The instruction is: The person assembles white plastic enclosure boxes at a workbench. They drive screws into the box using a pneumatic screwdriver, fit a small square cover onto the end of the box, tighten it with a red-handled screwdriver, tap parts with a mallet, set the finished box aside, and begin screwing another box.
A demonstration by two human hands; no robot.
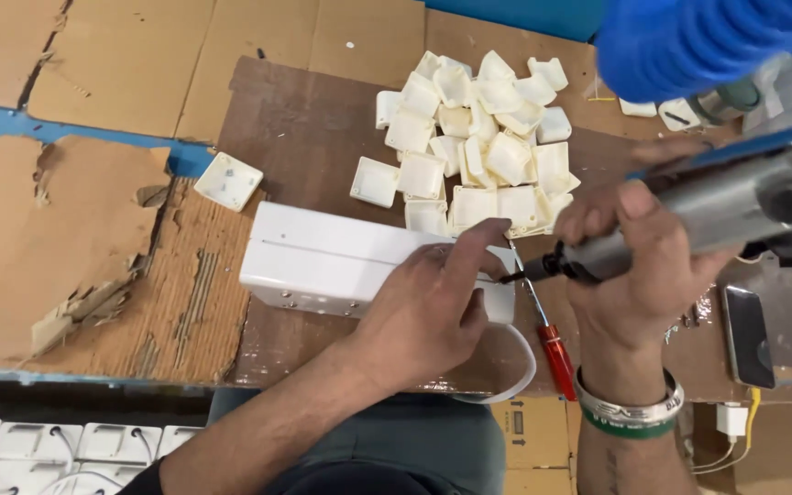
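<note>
The long white box lies flat on the brown board that covers this part of the counter, its far end pointing left and its near end under my left hand. My left fingers are spread wide over that near end, palm pressing down, the forefinger stretched toward the corner; they grip nothing, only hold the box down. My right hand is closed around the grey body of a power screwdriver, whose dark tip meets the box's right end just beside my left forefinger. A blue coiled hose hangs above the tool and hides the far right of the counter. Just beyond the box, a heap of small white square caps crowds the board, the nearest ones almost touching the box's far edge; one more cap lies alone to the left, on torn cardboard. A red-handled screwdriver lies beside my right wrist, with a white cord looping at the counter's front edge. A dark phone lies to the right, well apart from the box.
</note>
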